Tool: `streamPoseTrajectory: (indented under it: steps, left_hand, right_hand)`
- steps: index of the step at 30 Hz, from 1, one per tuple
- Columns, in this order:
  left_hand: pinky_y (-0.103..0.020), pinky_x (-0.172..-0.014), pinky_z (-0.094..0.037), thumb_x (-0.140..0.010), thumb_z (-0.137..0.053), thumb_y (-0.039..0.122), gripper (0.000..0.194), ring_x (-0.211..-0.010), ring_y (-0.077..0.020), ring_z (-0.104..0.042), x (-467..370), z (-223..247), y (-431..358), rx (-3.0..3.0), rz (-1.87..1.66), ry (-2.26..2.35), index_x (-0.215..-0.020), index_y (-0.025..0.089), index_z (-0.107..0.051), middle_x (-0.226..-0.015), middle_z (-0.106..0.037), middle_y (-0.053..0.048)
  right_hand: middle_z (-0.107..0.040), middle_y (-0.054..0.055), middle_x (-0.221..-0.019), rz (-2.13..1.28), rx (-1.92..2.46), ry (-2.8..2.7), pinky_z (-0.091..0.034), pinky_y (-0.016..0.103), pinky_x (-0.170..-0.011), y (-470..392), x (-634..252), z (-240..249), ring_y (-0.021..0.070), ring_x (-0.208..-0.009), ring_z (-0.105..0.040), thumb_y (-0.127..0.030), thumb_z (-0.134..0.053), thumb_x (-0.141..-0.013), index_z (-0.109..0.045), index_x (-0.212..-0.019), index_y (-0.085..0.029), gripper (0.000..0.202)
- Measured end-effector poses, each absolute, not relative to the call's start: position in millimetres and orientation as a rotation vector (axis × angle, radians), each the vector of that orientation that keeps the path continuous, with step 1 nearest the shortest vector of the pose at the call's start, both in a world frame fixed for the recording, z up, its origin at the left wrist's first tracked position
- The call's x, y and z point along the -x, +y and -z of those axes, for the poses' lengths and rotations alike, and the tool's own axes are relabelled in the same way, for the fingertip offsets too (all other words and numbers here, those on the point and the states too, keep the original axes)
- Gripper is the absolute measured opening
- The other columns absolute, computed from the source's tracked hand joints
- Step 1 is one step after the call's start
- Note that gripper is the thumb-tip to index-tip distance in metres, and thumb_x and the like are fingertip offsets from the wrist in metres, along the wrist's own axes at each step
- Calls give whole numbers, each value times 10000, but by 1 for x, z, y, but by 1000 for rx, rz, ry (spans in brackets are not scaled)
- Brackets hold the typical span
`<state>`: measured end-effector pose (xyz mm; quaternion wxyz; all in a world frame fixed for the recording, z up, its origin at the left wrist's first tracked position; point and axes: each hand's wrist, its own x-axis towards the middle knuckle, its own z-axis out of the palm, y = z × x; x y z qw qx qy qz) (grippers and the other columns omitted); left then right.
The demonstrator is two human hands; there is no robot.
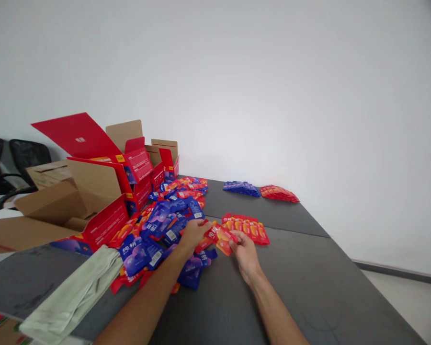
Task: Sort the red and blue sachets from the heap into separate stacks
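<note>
Both of my hands pinch one red-and-orange sachet [220, 237] above the dark table. My left hand [194, 235] grips its upper left corner, and my right hand [244, 254] has its right edge between thumb and fingers. Just behind the held sachet lies an overlapping row of red sachets [249, 228]. To the left, under and beside my left forearm, spreads a loose heap of blue and red sachets [161, 220]. Part of the heap is hidden by that arm.
Open red cardboard boxes [106, 223] stand along the left side, some stacked. At the table's [305, 278] far edge lie a fanned blue stack [241, 188] and a fanned red stack [279, 193]. A pale green cloth [75, 292] lies front left. Black chairs [30, 155] stand beyond.
</note>
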<state>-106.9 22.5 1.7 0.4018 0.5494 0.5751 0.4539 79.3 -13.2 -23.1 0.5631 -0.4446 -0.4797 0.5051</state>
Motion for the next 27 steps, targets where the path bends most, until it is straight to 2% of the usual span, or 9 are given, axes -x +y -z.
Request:
streamPoseTrajectory:
  steps: [3, 6, 10, 13, 17, 20, 23, 25, 27]
  left_hand:
    - [-224, -487, -368, -731, -632, 494, 347, -523, -134, -561, 106, 4, 29, -1266, -1228, 1413, -732, 146, -644, -606, -639, -2]
    - [-214, -466, -355, -704, -658, 475, 325, -514, -128, -559, 106, 1, 34, -1244, -1266, 1447, -697, 152, -623, -584, -626, 9]
    - [-217, -495, -420, -688, -677, 524, 384, -573, -145, -606, 98, -7, 32, -1180, -1266, 1376, -721, 145, -624, -647, -659, -14]
    - [-249, -539, -497, -711, -674, 534, 414, -629, -161, -643, 82, -8, 24, -1064, -1235, 1311, -848, 150, -600, -761, -686, -49]
    - [-266, -546, -532, -668, -761, 289, 500, -617, -158, -659, 63, 1, 20, -1059, -1188, 1193, -1060, 187, -468, -804, -679, -34]
    - [-221, -513, -499, -710, -673, 151, 464, -535, -120, -622, 62, 7, 33, -1141, -1288, 1286, -1109, 193, -442, -750, -661, 6]
    - [-193, -497, -457, -731, -571, 84, 362, -501, -104, -588, 69, 8, 55, -1296, -1250, 1505, -1077, 175, -518, -685, -646, 22]
    - [-198, -528, -454, -724, -560, 76, 308, -541, -114, -597, 72, 7, 66, -1374, -1220, 1573, -1019, 162, -591, -680, -656, 5]
    - [-219, -582, -469, -719, -575, 89, 276, -611, -139, -623, 71, 7, 73, -1428, -1194, 1600, -976, 155, -652, -704, -680, -22]
  right_hand:
    - [-718, 44, -860, -1255, 1052, -1186, -493, 273, -695, -20, -80, 16, 186, -765, -654, -296, -695, -708, -659, -967, -161, 295]
    - [-703, 33, -761, -1324, 1095, -1277, -459, 241, -607, -24, -82, 10, 155, -664, -621, -345, -690, -747, -680, -884, -147, 241]
    - [-658, 7, -628, -1278, 1148, -1216, -389, 210, -488, -17, -85, 13, 104, -511, -527, -364, -724, -716, -674, -756, -133, 239]
    - [-639, -6, -599, -1219, 1141, -1028, -398, 209, -468, -10, -85, 18, 95, -476, -511, -365, -761, -673, -651, -744, -134, 264]
    - [-686, 21, -694, -1202, 1091, -872, -516, 265, -593, -6, -81, 20, 144, -578, -616, -408, -782, -662, -642, -893, -135, 383]
    - [-718, 42, -780, -1123, 1091, -992, -550, 341, -740, -2, -82, 24, 196, -702, -675, -444, -721, -731, -595, -1109, -145, 498]
    - [-723, 95, -984, -746, 1278, -1260, -514, 382, -888, 7, -92, 31, 228, -901, -676, -371, -600, -809, -609, -1148, -151, 405]
    - [-684, 127, -1135, -415, 1429, -1453, -450, 411, -993, 15, -102, 36, 246, -1057, -625, -276, -519, -829, -647, -1131, -148, 352]
    - [-623, 139, -1262, -175, 1496, -1649, -359, 428, -1083, 20, -108, 41, 250, -1209, -533, -201, -460, -843, -644, -1182, -138, 391]
